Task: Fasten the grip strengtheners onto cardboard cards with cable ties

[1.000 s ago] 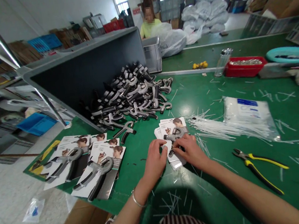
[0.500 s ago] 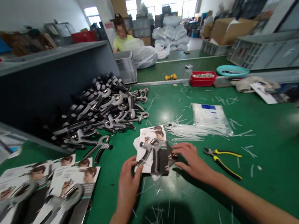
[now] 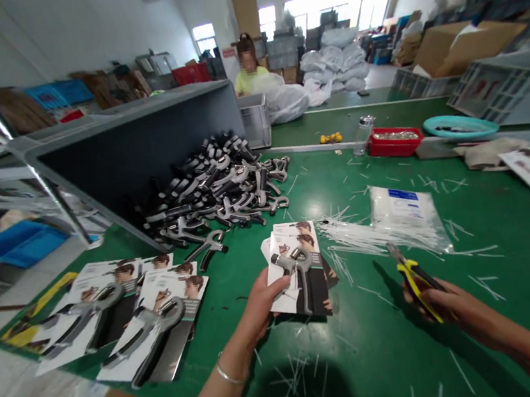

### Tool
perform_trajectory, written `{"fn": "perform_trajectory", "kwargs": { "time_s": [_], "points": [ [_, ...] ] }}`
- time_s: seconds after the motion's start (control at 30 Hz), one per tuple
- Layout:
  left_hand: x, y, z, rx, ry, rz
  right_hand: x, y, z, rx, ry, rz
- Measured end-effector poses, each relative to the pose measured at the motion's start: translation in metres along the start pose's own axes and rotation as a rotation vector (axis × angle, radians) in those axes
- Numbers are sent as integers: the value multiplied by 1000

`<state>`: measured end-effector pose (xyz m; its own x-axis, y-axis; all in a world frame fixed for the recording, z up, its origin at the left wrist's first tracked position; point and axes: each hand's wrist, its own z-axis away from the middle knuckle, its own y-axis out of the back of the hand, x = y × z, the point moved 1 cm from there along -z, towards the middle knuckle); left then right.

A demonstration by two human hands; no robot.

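My left hand (image 3: 259, 299) is closed on the left edge of a printed card (image 3: 321, 291), thumb on top. A grey-and-black spring hand grip (image 3: 304, 277) lies on that card's face, and more cards show beneath it. In my right hand (image 3: 444, 302) is a pair of cutting pliers (image 3: 414, 280) with yellow-and-black handles, fingers wrapped around them. The plier jaws point away from me, above the table and apart from the card. White cable ties (image 3: 361, 235) lie in a loose bundle beyond the pliers, beside a clear bag (image 3: 404, 210) of ties.
A tipped grey crate (image 3: 81, 163) stands at left, with a heap of hand grips (image 3: 225, 190) spilling out. Carded hand grips (image 3: 142, 342) lie at the table's left edge. A red tray (image 3: 396, 144), a bottle (image 3: 364, 135) and a turquoise plate (image 3: 459, 126) sit farther back. A person (image 3: 250, 75) is across the room.
My right hand has left the card and picked the pliers up from the table. My left hand keeps hold of the card. The view has shifted left.
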<state>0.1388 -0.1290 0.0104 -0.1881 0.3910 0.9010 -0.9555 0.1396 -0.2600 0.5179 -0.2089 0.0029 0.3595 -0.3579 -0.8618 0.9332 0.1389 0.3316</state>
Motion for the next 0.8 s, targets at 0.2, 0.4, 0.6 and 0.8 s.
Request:
{"fn": "perform_trajectory", "kwargs": {
  "time_s": [0.2, 0.4, 0.6, 0.8],
  "points": [
    [-5, -1, 16, 59, -39, 8, -65, -79, -19, -52, 386, 423],
    [-3, 2, 15, 103, -85, 17, -78, -110, -46, 190, 749, 1227],
    [0, 1, 14, 97, -79, -9, -78, -120, -47, 274, 747, 1281],
    [-1, 6, 12, 116, -87, -38, -77, -124, -46, 236, 725, 1227]
  ]
}}
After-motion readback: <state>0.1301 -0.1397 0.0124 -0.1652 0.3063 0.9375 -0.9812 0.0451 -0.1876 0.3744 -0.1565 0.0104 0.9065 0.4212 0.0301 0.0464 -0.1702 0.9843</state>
